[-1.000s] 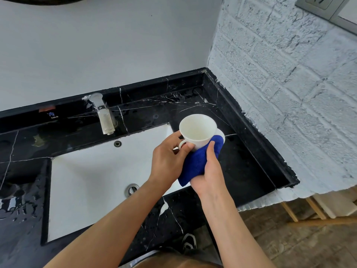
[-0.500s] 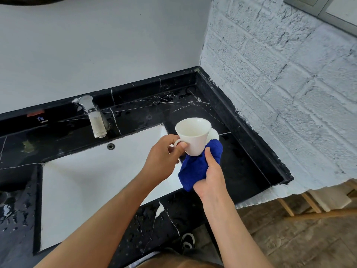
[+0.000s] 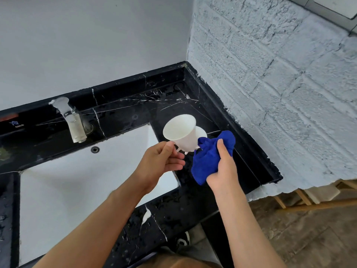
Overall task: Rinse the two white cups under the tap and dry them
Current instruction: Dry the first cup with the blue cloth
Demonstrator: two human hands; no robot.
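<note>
My left hand holds a white cup by its handle, tilted with the mouth facing left and up, above the sink's right edge. My right hand grips a bunched blue cloth that touches the cup's base from the right. A second white cup stands on the black counter just behind the held one, mostly hidden by it.
The white sink basin lies to the left with a chrome tap behind it, no water running. The wet black marble counter ends at a white brick wall on the right. Wooden legs and a stone floor show below right.
The held cup has tipped from upright onto its side, mouth turned left. My right hand with the cloth has slid from under the cup to its base, further right.
</note>
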